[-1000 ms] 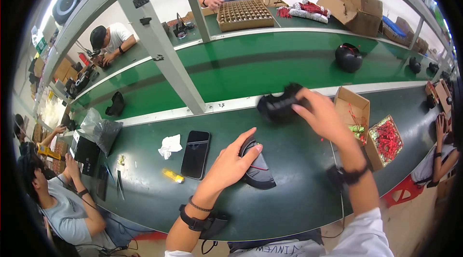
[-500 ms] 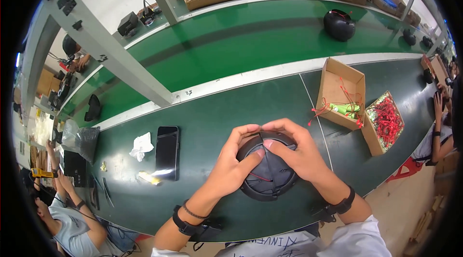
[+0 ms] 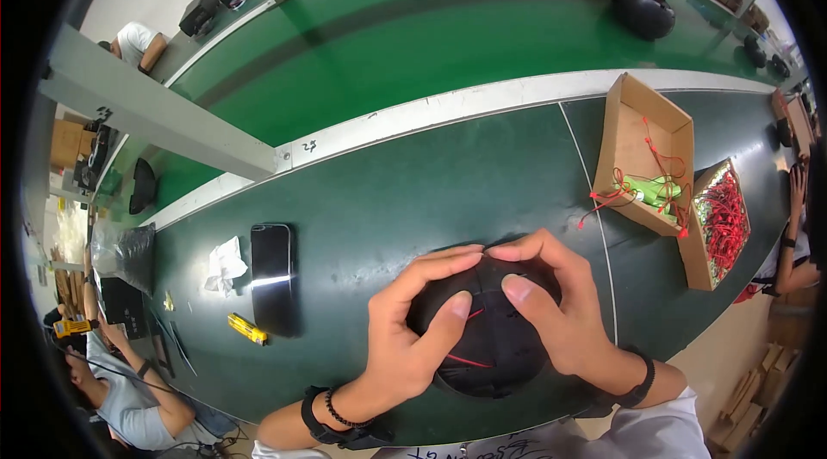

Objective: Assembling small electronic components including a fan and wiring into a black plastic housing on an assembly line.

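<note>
A round black plastic housing rests on the dark green table near its front edge. Short red wires show on its top, beside a seam across the middle. My left hand wraps its left side, thumb on the top face and fingers over the far rim. The right side is gripped by my right hand in the same way, thumb near the seam. The fingertips of both hands almost meet at the far rim. The underside of the housing is hidden.
Left of my hands lie a black phone, a yellow tool, crumpled white paper and a bag of dark parts. Right: a cardboard box with green wired cells and another of red wires. Beyond runs a green conveyor belt; co-workers sit at both sides.
The view has shifted, so the table things sit elsewhere in the picture. Both hands keep hold of the black housing; my thumbs are now a little farther apart on its top.
</note>
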The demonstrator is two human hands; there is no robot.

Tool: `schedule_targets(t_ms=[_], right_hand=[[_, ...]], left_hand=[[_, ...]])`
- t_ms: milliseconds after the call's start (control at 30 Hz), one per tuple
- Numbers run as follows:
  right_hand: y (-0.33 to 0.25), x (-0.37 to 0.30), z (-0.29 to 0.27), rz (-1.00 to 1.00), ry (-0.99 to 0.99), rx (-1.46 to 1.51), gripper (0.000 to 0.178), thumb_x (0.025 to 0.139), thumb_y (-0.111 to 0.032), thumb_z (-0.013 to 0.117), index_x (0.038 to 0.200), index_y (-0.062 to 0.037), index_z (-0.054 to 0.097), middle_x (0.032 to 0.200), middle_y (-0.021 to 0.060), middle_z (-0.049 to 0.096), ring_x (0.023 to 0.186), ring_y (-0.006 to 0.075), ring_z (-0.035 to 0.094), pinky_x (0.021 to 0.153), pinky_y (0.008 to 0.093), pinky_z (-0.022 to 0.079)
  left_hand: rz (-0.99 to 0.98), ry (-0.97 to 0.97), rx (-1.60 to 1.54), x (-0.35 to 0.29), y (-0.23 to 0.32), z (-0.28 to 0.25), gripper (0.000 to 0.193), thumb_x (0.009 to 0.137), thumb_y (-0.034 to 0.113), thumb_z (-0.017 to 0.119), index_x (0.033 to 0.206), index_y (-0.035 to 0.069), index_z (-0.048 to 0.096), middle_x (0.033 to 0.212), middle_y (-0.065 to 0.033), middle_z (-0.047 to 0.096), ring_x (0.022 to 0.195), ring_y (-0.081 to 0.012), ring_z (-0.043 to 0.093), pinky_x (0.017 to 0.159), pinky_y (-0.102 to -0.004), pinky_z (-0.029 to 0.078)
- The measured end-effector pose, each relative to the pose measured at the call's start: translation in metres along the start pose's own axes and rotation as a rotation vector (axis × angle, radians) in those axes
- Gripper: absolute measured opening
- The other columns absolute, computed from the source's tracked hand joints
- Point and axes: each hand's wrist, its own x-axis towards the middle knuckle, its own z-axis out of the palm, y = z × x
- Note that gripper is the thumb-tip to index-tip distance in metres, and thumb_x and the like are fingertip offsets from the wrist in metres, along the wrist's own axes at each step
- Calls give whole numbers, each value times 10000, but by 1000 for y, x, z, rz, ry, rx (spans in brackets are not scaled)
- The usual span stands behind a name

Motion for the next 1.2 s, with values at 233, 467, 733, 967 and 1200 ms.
schedule_targets(t_ms=[233,467,733,967,1200], right_hand=[[8,-1,0,-48,17,16,243,997,-116,648,1189,33,657,1082,119,664,1024,173,618,936,314,468],[4,8,5,-74,120,31,206,1048,-119,557,1061,31,697,1091,132,675,1051,190,618,955,325,466],[2,23,9,-200,376,65,418,1122,-245,467,889,59,634,821,95,697,807,144,665,750,306,534],[2,-42,4,-428,82,-443,991,851,-417,852,1549,44,321,1398,272,551,1281,372,600,1121,435,472],[-8,-48,0,-370,-30,-532,1350,584,-420,1011,1593,16,226,1488,287,436,1357,443,524,1153,483,443]], left_hand=[[58,44,-9,0,-2,1,342,992,9,553,1293,-59,699,1351,-248,687,1289,-310,648,1123,-405,468],[73,166,34,2,3,5,357,1048,85,481,1266,-73,715,1340,-258,695,1300,-328,643,1151,-410,446],[142,261,70,5,-8,11,393,1056,161,457,1232,-81,712,1219,-159,731,1138,-205,666,1053,-324,483],[190,319,2,-1,-12,18,351,1112,171,445,1273,-36,678,1173,-96,695,1153,-175,623,1056,-317,461],[-27,84,-355,-13,-2,-5,686,1082,505,276,1381,-28,590,1389,-169,615,1351,-256,550,1178,-404,407]])
